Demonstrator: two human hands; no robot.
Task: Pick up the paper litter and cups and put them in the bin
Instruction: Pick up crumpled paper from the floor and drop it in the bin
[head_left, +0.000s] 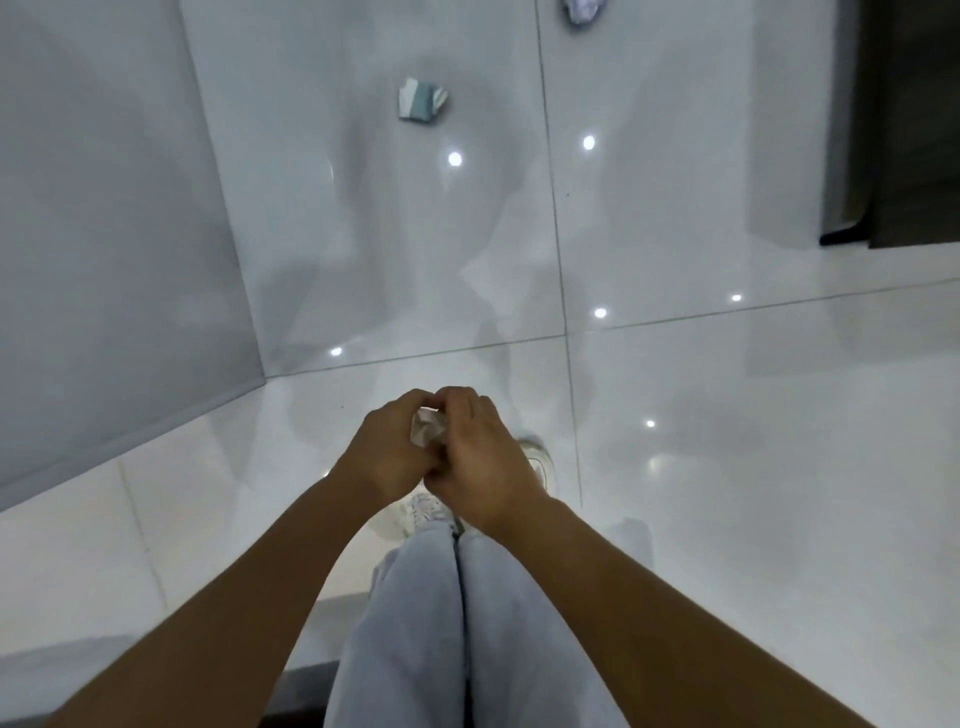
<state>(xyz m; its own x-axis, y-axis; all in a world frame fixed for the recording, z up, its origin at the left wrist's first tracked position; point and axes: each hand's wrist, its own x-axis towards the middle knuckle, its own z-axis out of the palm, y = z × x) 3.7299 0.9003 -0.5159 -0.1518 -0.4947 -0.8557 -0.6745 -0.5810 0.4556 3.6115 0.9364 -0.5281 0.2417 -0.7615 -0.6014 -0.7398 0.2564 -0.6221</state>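
Observation:
A crumpled white paper wad (427, 428) sits between both my hands in front of my body. My left hand (387, 449) grips it from the left with curled fingers. My right hand (480, 452) grips it from the right, fingertips meeting the left hand's on top. Most of the wad is hidden by my fingers. Ahead on the glossy white floor lies a folded green and white piece of paper (423, 101). Another crumpled white and blue paper (582, 9) lies at the top edge. No bin or cup is in view.
A grey wall (104, 260) runs along the left, its corner at mid-left. A dark door or cabinet (904, 124) stands at the upper right. My legs in pale trousers (457, 623) and white shoes (535, 457) are below my hands. The tiled floor reflects ceiling lights.

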